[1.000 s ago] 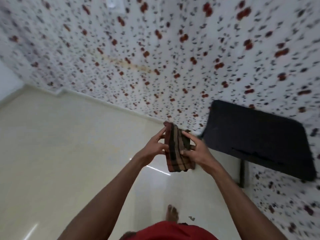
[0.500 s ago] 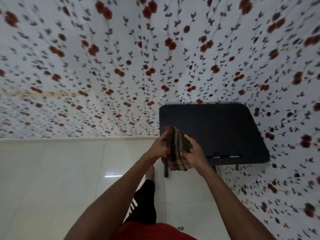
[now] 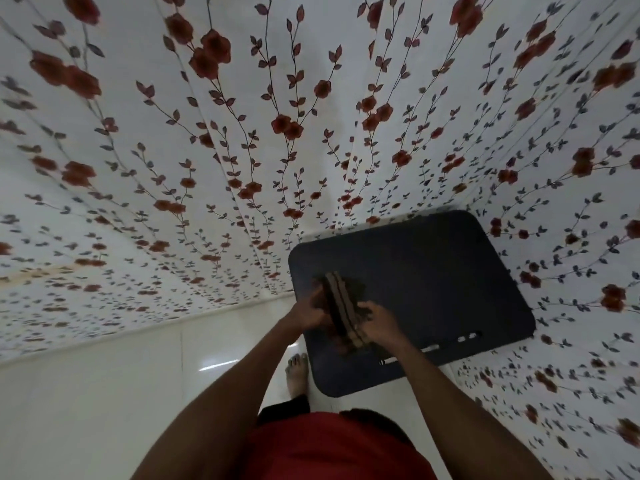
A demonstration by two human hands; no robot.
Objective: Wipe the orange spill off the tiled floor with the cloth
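A folded brown striped cloth (image 3: 341,311) is held upright between both hands, just above the near left part of a small black table (image 3: 433,271). My left hand (image 3: 308,311) grips its left side with curled fingers. My right hand (image 3: 381,325) grips its right side, thumb on the fold. The pale tiled floor (image 3: 121,393) lies to the left and below. No orange spill shows on the floor in this view.
A wall covered in white cloth with red flowers (image 3: 277,133) fills the top and right. A faint orange streak (image 3: 38,273) marks it at far left. My bare foot (image 3: 297,374) stands beside the table's edge.
The view has swung right and closer to the wall. The black table now sits under my hands, which still hold the cloth between them. The floor takes up less of the view.
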